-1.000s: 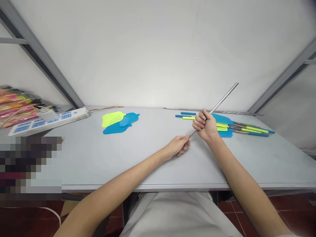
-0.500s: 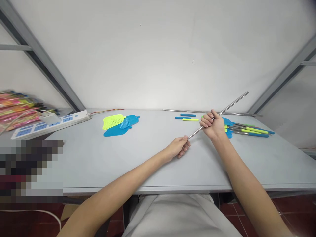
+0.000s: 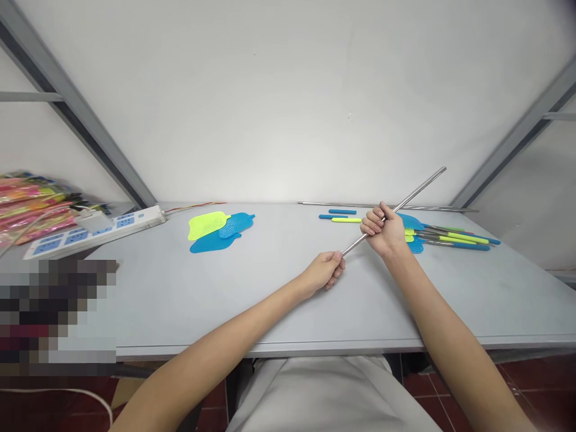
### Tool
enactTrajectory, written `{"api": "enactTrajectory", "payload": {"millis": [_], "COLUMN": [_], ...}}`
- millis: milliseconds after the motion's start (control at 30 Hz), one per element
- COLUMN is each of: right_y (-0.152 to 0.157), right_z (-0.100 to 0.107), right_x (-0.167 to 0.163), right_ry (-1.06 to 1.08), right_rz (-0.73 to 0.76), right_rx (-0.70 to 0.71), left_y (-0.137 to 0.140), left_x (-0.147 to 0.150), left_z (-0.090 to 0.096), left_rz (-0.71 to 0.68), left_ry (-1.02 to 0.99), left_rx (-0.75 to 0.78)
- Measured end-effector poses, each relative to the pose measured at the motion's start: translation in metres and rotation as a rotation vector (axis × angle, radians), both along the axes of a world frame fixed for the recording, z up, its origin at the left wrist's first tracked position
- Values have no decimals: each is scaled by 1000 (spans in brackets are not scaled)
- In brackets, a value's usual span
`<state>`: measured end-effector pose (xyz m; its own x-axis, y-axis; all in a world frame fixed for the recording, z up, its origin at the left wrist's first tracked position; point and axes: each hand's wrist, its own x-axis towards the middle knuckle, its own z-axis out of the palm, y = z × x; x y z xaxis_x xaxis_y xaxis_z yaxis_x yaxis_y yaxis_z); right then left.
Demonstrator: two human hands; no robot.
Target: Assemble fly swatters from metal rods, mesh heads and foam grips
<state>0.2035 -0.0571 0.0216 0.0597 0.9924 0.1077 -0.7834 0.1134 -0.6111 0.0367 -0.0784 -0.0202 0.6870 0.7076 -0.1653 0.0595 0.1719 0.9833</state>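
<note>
Gripping a metal rod [image 3: 418,192], both hands [image 3: 323,271] [image 3: 385,231] curl closed; plastic packaging [image 3: 38,207] wraps colourful items [image 3: 27,195].

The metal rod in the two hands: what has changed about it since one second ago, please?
The metal rod now slants flatter: its upper end has swung down and to the right. The right hand has shifted slightly right; the left hand stays almost in place. Both keep hold of the rod; nothing was let go. The swatter heads on the left lie as before.
</note>
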Motion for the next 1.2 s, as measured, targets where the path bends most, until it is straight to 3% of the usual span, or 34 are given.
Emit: {"api": "enactTrajectory", "payload": {"millis": [500, 833, 1200], "right_y": [-2, -4, -10], "right_z": [1, 0, -8], "right_x": [-6, -8, -18], "right_ry": [-33, -36, 7], "right_rz": [4, 6, 44], "right_rx": [-2, -22, 65], "left_y": [-2, -5, -8], "left_x": [3, 3, 0], "left_z": [-4, -6, -8], "left_rz": [21, 94, 92], "left_ry": [56, 169, 136], "left_rx": [171, 550, 534]}}
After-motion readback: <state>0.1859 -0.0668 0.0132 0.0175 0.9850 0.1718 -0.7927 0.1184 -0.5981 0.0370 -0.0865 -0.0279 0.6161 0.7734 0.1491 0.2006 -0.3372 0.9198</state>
